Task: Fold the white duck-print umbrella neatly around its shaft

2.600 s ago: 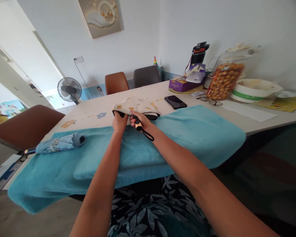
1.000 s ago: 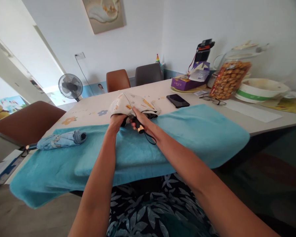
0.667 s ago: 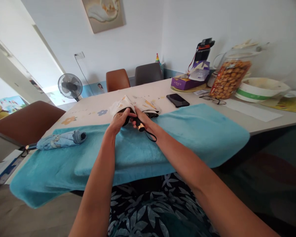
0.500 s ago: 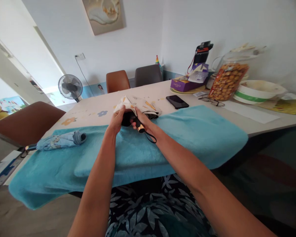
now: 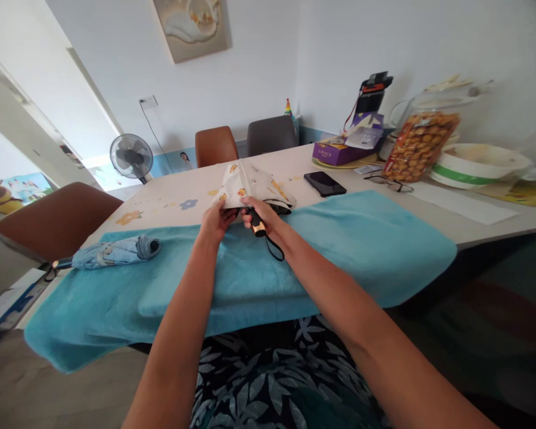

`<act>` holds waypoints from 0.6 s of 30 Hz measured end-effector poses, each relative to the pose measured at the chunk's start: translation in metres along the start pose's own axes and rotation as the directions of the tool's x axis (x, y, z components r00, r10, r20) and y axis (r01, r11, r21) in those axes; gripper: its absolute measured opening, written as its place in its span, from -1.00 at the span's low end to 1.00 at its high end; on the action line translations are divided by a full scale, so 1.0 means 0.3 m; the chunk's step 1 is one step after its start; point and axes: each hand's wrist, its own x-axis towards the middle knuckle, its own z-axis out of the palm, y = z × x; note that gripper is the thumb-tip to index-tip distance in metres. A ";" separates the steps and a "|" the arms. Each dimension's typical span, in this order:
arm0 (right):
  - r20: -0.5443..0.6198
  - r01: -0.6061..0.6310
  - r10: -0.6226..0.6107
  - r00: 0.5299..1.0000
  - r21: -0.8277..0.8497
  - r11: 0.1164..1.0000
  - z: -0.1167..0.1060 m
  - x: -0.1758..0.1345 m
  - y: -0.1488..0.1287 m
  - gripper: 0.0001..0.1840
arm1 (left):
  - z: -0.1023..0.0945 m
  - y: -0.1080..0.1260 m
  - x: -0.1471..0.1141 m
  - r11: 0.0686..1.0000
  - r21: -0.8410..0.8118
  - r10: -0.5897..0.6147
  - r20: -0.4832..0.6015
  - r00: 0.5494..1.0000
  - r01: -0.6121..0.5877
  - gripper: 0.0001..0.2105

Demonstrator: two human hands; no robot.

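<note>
A white patterned folding umbrella (image 5: 263, 182) is between my hands over the near side of the table, its canopy loose and pointing away from me. My right hand (image 5: 264, 215) is closed around the black handle, which has a gold band and a dangling wrist strap (image 5: 275, 248). At the canopy's left edge, my left hand (image 5: 218, 221) pinches the fabric, thumb on top and fingers underneath. A rolled blue umbrella (image 5: 116, 252) lies to the left on the turquoise cloth (image 5: 174, 298).
A black phone (image 5: 324, 183) lies right of the umbrella. Farther right are eyeglasses (image 5: 389, 182), a purple box (image 5: 337, 152), a jar of nuts (image 5: 422, 146) and a white bowl (image 5: 477, 167). Chairs (image 5: 216, 146) and a fan (image 5: 131, 157) stand beyond the table (image 5: 170, 190).
My left hand has shifted the canopy's fabric edge, so the dark underside that showed is now covered by white fabric. My right hand keeps hold of the handle.
</note>
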 end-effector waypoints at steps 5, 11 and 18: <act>0.010 0.000 0.000 1.000 0.019 1.000 -0.009 0.009 0.000 -0.81 | -0.027 0.020 0.034 0.959 -0.280 -0.002 -0.150 0.989 -0.041 -0.84; -0.177 0.005 -0.021 0.984 -0.090 0.996 -0.007 0.027 0.027 -0.80 | -0.042 0.020 0.052 0.977 -0.211 -0.008 -0.239 0.971 -0.044 -0.79; -0.297 0.102 -0.140 0.944 -0.140 0.985 -0.009 0.033 0.031 -0.71 | -0.055 -0.002 0.049 0.995 0.030 0.096 -0.354 0.930 -0.091 -0.89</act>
